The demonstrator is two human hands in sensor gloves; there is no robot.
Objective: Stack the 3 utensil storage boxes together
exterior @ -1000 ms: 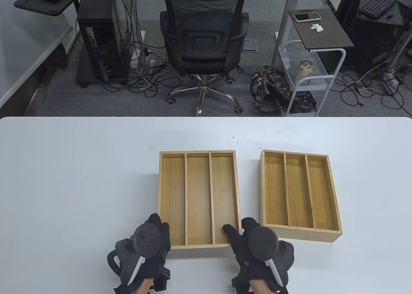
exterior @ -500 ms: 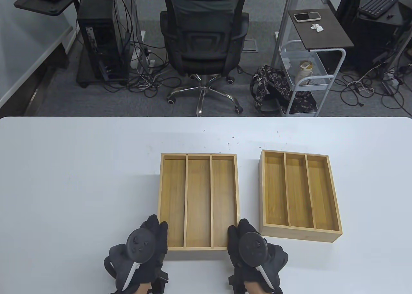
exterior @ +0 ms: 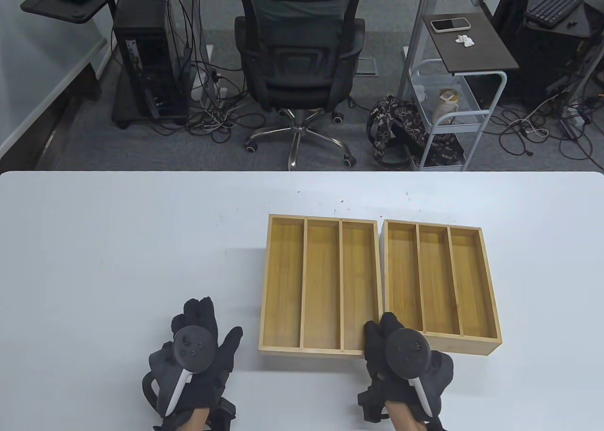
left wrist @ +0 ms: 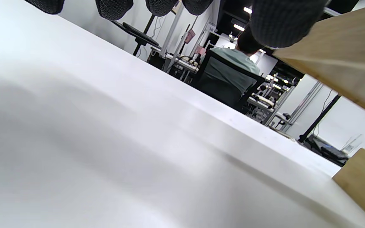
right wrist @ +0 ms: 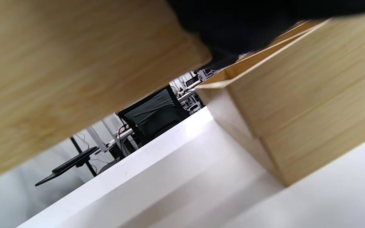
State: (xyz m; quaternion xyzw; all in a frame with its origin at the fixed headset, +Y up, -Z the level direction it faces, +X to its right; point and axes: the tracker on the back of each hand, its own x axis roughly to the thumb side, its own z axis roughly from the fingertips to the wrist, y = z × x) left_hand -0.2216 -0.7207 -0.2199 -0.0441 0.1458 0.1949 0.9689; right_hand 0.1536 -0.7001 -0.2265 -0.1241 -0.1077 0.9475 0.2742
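Your right hand [exterior: 401,355] grips the raised box [exterior: 321,284] at its near right corner; your left hand [exterior: 191,355] hovers, fingers spread. Only the right wrist view shows that box clear of the table [right wrist: 169,177], and the right-hand stack [right wrist: 312,104] two boxes high.

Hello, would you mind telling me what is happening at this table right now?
A person in sensor gloves is stacking bamboo utensil boxes. The right hand grips the near right corner of one box and holds it raised above the white table, right beside a stack of two boxes that sits on the table. The left hand is off the box, fingers spread over the table. The raised box is not yet on the stack.
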